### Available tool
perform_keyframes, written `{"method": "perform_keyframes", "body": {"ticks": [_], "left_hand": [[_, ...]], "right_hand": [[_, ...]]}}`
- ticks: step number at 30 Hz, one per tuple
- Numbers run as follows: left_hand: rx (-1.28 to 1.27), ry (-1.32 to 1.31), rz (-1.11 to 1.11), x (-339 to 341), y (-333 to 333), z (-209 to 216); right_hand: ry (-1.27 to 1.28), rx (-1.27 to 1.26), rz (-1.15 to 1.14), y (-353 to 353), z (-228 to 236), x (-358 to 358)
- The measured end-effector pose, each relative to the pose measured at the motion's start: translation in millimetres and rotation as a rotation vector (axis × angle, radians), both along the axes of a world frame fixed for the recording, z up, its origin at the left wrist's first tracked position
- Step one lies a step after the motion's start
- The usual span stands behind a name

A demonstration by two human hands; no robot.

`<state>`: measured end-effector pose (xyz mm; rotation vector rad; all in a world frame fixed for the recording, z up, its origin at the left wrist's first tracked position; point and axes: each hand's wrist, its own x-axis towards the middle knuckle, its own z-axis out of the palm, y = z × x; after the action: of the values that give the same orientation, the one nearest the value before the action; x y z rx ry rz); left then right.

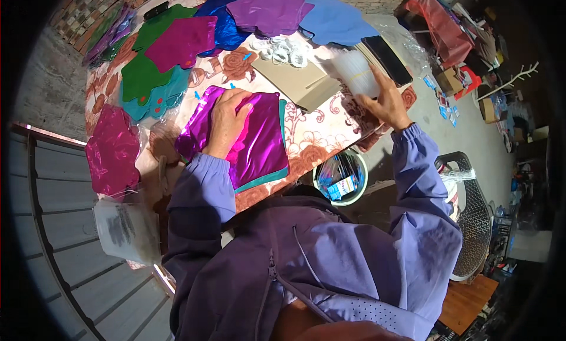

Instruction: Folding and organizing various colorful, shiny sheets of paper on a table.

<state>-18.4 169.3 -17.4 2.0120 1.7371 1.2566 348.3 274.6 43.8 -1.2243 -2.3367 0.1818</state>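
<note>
A desk (pixel 330 125) covered by a rose-patterned cloth is seen from above, with shiny foil shapes spread across it. At the far side, green (pixel 141 75), magenta (pixel 183 40), blue (pixel 227 22), purple (pixel 268 10) and pale blue (pixel 336 19) shapes are overlapped in a loose fan. A pink foil piece (pixel 112 152) hangs at the desk's left edge, above a clear bag (pixel 127 229). A brown card sheet (pixel 300 81) lies near the middle, with a heap of white loops (pixel 283 51) just beyond it and a dark flat object (pixel 386 59) to the right. A white bucket (pixel 341 177) holding packets stands below the desk's near edge.

The magenta foil stack (pixel 259 143), teal-edged underneath, lies at the near edge. The left hand (pixel 227 120) is laid flat on it, fingers spread and open, pressing it down. The right hand (pixel 386 102) is raised over the right part of the desk and closed around a pale translucent bundle (pixel 356 72), apparently banded with a yellowish tie; what the bundle contains cannot be told.

Several risks may be judged from this. The foil is slick, so the stack could be slid over the near edge or fanned apart if the left hand's pressure is eased. The bundle is gripped at one end only, so pieces could be shed onto the card sheet or into the bucket should the tie slip. The thin foil could be creased under the palm.
</note>
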Motion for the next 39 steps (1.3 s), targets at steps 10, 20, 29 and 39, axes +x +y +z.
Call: {"method": "perform_keyframes", "body": {"ticks": [10, 20, 29, 39], "left_hand": [[-0.060, -0.020, 0.013, -1, -4, 1], [-0.061, -0.054, 0.011, 3, -4, 4], [-0.066, -0.062, 0.007, 1, -4, 6], [-0.048, -0.080, -0.001, 2, -3, 6]], "right_hand": [[-0.041, 0.043, 0.062, 43, 46, -21], [-0.532, 0.211, 0.235, 160, 22, -81], [-0.416, 0.241, 0.161, 186, 5, -88], [0.155, -0.186, -0.002, 208, 23, -64]]}}
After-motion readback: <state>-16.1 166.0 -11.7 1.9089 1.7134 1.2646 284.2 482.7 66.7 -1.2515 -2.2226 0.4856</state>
